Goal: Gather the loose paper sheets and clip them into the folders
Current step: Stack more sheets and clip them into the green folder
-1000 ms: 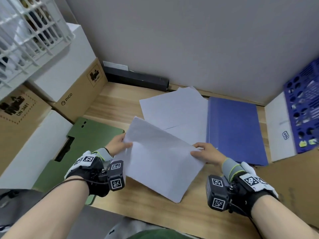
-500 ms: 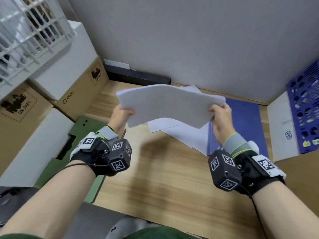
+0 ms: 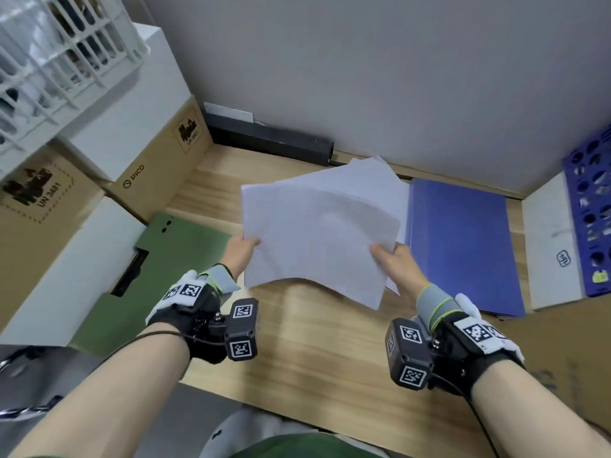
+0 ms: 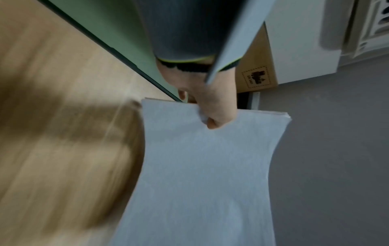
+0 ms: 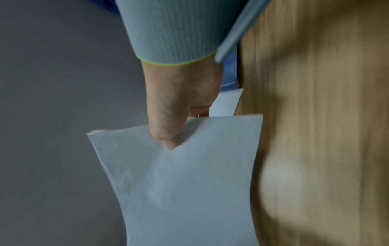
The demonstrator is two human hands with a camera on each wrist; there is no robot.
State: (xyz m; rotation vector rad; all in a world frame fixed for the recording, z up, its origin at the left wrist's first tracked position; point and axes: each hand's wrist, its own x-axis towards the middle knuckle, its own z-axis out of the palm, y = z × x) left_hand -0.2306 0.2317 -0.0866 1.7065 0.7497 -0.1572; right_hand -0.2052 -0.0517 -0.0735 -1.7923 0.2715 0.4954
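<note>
Both hands — left hand [image 3: 240, 251] and right hand [image 3: 395, 263] — pinch opposite edges of the paper stack [image 3: 317, 239], held mid-frame above the wooden desk [image 3: 317, 352].

The right hand [image 5: 181, 101] is pinching the near edge of a stack of white paper sheets [image 5: 183, 179], with the thumb [image 5: 166, 133] pressing on the top sheet and the other fingers hiding beneath. The sheets are bowing inward along both sides and hanging clear of the wooden desk [image 5: 320, 133] (blurred in this view). A corner of a blue folder [image 5: 230, 74] and another white sheet [image 5: 226, 103] are lying behind the hand.
</note>
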